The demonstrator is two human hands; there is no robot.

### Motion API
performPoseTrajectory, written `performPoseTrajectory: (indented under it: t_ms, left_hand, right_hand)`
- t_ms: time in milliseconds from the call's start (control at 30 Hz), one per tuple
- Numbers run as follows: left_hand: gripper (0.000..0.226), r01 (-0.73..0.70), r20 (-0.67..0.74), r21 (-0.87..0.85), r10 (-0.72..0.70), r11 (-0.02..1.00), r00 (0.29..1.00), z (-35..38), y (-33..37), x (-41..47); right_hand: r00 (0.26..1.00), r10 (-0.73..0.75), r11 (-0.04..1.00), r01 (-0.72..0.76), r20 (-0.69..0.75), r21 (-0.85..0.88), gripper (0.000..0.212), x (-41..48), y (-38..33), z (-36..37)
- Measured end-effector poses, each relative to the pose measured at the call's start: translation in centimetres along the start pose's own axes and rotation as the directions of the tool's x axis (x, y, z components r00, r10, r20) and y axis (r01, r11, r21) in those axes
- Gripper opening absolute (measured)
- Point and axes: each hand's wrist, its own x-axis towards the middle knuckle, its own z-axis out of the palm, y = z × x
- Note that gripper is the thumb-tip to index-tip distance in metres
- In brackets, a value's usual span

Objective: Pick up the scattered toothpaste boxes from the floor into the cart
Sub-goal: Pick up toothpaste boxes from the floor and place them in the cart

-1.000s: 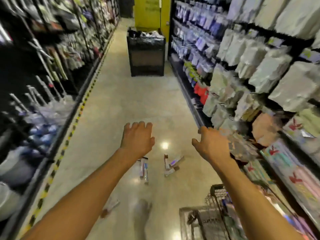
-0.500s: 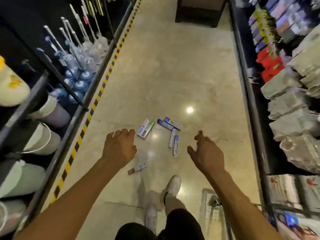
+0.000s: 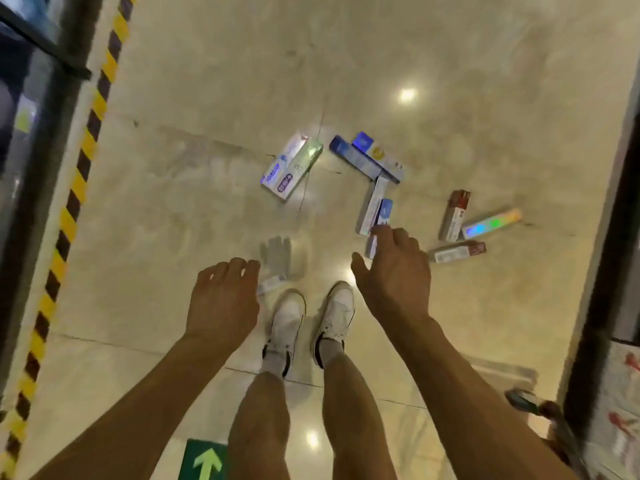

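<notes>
Likely light and stiff, crushable at the ends, skiddy on the polished floor (image 3: pixel 207 98). Scattered across centre and right of frame as toothpaste boxes (image 3: pixel 292 168). Best pinched across the long sides. Hovering empty: left hand (image 3: pixel 225 299) loosely curled, right hand (image 3: pixel 394 275) spread above the nearest box (image 3: pixel 383 211).

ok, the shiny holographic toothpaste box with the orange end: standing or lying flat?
Lying flat: the holographic toothpaste box rests lengthwise on the beige tiled floor, its long face up.
</notes>
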Motion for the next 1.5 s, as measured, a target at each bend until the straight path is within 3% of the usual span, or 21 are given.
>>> performPoseTrajectory:
  t_ms: [200, 400, 567, 733, 900, 1033, 1133, 1300, 1500]
  left_hand:
    - [0.040, -0.073, 0.120, 0.081, 0.063, 0.994, 0.991, 20.0, -1.2, 7.9]
    - [0.051, -0.033, 0.291, 0.156, -0.014, 0.987, 0.957, 35.3, -2.2, 10.8]
    - [0.055, 0.028, 0.359, 0.175, -0.090, 0.984, 0.929, 42.1, -2.6, 13.0]
    - [0.050, 0.041, 0.368, 0.103, -0.077, 0.994, 0.927, 44.6, -2.4, 14.8]
    - [0.042, 0.053, 0.285, 0.007, -0.053, 0.999, 0.957, 44.1, -1.3, 15.8]
    - [0.043, 0.045, 0.220, 0.007, -0.045, 0.999, 0.974, 43.1, 0.2, 18.1]
    - [0.039, 0.057, 0.183, -0.014, -0.054, 0.998, 0.982, 40.0, 1.8, 19.1]
    - [0.038, 0.043, 0.130, -0.075, -0.033, 0.996, 0.991, 29.6, 4.8, 18.5]
    - [0.040, 0.043, 0.129, -0.112, -0.028, 0.993, 0.991, 9.5, 8.4, 16.0]
  right_hand:
    - [0.988, 0.155, 0.987, -0.155, 0.020, 0.027, 0.050, 7.2, 4.3, 19.3]
    - [0.958, 0.285, 0.959, -0.284, 0.033, -0.014, 0.054, 10.9, 10.4, 33.5]
    - [0.928, 0.371, 0.928, -0.370, 0.024, -0.042, 0.065, 13.7, 14.9, 39.9]
    - [0.892, 0.448, 0.892, -0.451, -0.063, -0.037, 0.065, 17.0, 17.5, 43.0]
    - [0.831, 0.535, 0.841, -0.541, -0.152, 0.002, 0.056, 19.5, 19.1, 45.0]
    - [0.816, 0.575, 0.818, -0.573, -0.061, 0.048, 0.037, 19.9, 20.2, 44.4]
    - [0.813, 0.581, 0.814, -0.579, -0.029, 0.048, 0.035, 18.2, 19.9, 41.3]
    - [0.838, 0.546, 0.827, -0.540, 0.006, 0.159, 0.037, 12.4, 17.3, 32.0]
    - [0.853, 0.516, 0.822, -0.520, 0.081, 0.233, 0.036, 5.6, 12.1, 13.9]
